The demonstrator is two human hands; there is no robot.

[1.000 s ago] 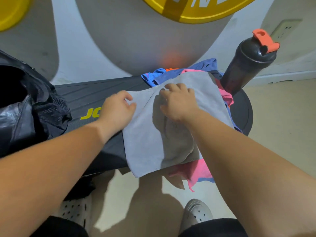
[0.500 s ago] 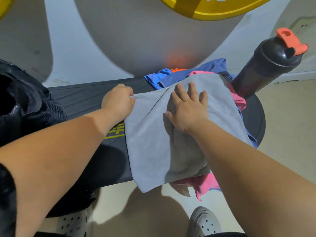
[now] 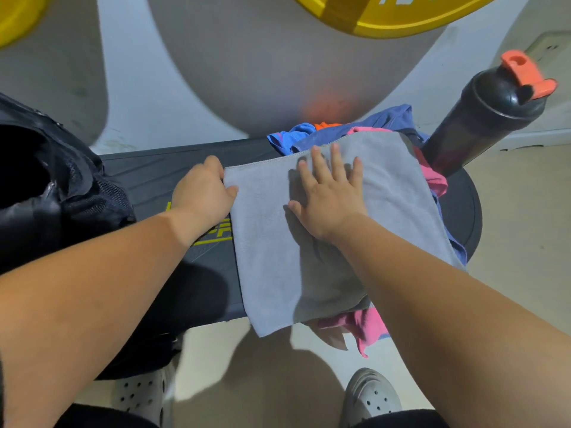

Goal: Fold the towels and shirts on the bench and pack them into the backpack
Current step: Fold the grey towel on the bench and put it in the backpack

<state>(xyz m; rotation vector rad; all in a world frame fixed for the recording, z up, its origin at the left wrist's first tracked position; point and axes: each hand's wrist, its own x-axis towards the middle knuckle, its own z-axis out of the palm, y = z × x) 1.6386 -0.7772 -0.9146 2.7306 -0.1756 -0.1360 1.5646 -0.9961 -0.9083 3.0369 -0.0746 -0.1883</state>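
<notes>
A grey towel (image 3: 268, 251) lies spread over the black bench (image 3: 160, 174), its near edge hanging off the front. My left hand (image 3: 202, 196) pinches the towel's far-left corner. My right hand (image 3: 329, 196) lies flat on the towel's middle with fingers spread. Under the towel sits a heap of clothes: a pink garment (image 3: 367, 329) sticking out at the front and right, blue shirts (image 3: 355, 128) and a bit of orange cloth at the back. The black backpack (image 3: 46, 186) stands open at the left end of the bench.
A black shaker bottle (image 3: 482, 118) with an orange cap stands on the bench's right end, close to the clothes. A yellow weight plate (image 3: 386, 13) leans on the wall behind. My two grey clogs (image 3: 370, 396) are on the pale floor below.
My left hand drew the towel's corner outward to the left, pulling the far edge straight. My right hand opened from curled to flat and pressed down on the towel.
</notes>
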